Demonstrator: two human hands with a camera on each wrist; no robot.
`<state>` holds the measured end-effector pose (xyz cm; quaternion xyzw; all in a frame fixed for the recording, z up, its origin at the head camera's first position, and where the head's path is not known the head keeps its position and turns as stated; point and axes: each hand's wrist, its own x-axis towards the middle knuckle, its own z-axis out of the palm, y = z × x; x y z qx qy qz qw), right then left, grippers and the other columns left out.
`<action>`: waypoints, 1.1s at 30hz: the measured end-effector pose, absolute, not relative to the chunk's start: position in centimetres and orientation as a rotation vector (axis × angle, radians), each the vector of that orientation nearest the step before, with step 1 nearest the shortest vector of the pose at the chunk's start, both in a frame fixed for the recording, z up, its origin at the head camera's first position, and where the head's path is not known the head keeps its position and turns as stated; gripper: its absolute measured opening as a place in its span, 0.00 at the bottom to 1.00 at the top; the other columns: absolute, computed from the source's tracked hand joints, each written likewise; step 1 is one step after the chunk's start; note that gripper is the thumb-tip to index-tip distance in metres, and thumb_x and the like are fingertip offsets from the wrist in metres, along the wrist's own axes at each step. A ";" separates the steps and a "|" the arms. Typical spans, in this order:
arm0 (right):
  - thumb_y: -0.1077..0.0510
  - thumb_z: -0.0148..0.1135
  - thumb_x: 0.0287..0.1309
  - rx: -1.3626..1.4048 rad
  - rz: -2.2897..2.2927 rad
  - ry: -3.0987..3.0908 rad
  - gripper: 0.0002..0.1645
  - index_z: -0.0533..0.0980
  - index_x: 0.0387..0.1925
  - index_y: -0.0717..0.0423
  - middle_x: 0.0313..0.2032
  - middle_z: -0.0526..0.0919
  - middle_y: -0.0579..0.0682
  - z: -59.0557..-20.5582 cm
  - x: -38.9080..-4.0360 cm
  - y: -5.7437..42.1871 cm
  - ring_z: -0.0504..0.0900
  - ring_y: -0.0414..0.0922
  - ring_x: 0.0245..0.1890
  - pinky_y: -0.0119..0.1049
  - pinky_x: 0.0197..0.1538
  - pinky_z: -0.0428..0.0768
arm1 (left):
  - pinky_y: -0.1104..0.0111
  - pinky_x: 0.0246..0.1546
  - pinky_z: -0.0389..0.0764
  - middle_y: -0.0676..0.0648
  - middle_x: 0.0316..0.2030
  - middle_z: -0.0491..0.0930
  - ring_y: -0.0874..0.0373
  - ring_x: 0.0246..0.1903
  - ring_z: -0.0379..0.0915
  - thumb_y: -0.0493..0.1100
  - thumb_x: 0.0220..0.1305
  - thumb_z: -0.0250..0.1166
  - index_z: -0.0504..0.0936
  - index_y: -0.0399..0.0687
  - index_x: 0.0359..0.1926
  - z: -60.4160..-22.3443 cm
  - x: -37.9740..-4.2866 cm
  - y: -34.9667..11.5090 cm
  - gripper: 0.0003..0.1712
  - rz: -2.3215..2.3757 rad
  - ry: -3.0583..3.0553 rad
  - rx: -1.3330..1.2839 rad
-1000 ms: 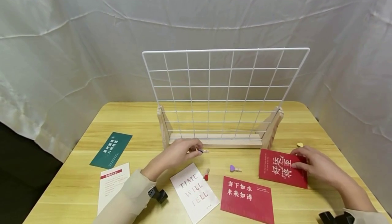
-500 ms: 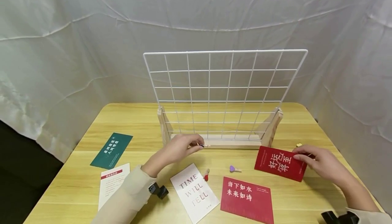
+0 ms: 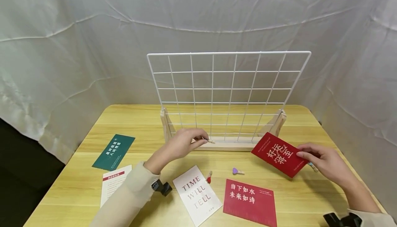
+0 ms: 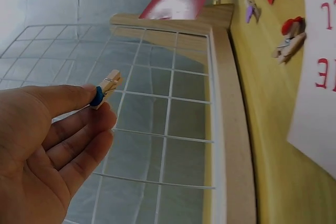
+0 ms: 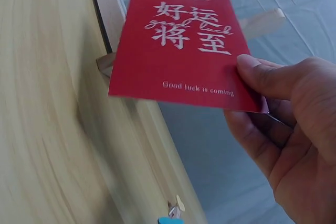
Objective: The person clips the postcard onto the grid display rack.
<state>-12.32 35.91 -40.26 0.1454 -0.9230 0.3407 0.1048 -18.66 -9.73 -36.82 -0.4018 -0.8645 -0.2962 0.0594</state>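
Observation:
Between thumb and fingers, my left hand (image 3: 184, 142) pinches a small wooden clothespin (image 4: 107, 88) with a blue decoration. It is held in front of the lower part of the white wire grid (image 3: 231, 88), which stands in a wooden base (image 3: 229, 146). My right hand (image 3: 324, 161) grips a red card (image 5: 178, 51) by its edge, thumb on the printed face. That card is lifted off the table, tilted, in front of the base's right end. In the right wrist view its lettering includes "Good luck is coming".
On the table lie a second red card (image 3: 250, 201), a white card (image 3: 197, 194), a green card (image 3: 113, 152) and a white card with a red band (image 3: 113, 184). Clothespins with a purple heart (image 3: 236, 171), a red decoration (image 3: 209, 177) and a blue one (image 3: 312, 166) lie among them.
My right hand has lifted the red card off the table and tilted it, moving it slightly left. My left hand has risen a little with the clothespin, closer to the grid.

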 end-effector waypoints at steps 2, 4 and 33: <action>0.63 0.63 0.64 0.426 1.030 -2.702 0.07 0.81 0.43 0.56 0.29 0.84 0.44 -40.1 -12.4 35.7 0.77 0.39 0.23 0.30 0.21 0.72 | 0.67 0.39 0.83 0.53 0.38 0.84 0.64 0.36 0.80 0.42 0.69 0.63 0.83 0.47 0.43 -36.5 -18.8 -9.7 0.06 -0.905 -2.587 -1.219; 0.64 0.63 0.64 0.432 1.060 -2.674 0.07 0.80 0.43 0.57 0.28 0.85 0.44 -40.0 -12.5 35.6 0.79 0.39 0.23 0.30 0.21 0.72 | 0.68 0.38 0.82 0.53 0.38 0.84 0.64 0.36 0.80 0.41 0.68 0.63 0.84 0.47 0.43 -36.0 -18.9 -9.7 0.05 -0.908 -2.554 -1.217; 0.77 0.59 0.59 0.474 1.299 -2.336 0.13 0.75 0.46 0.68 0.34 0.84 0.41 -38.5 -13.8 32.7 0.81 0.36 0.26 0.23 0.30 0.80 | 0.71 0.39 0.79 0.52 0.41 0.84 0.65 0.39 0.78 0.41 0.69 0.62 0.85 0.46 0.45 -29.6 -20.4 -6.8 0.08 -0.988 -2.251 -1.195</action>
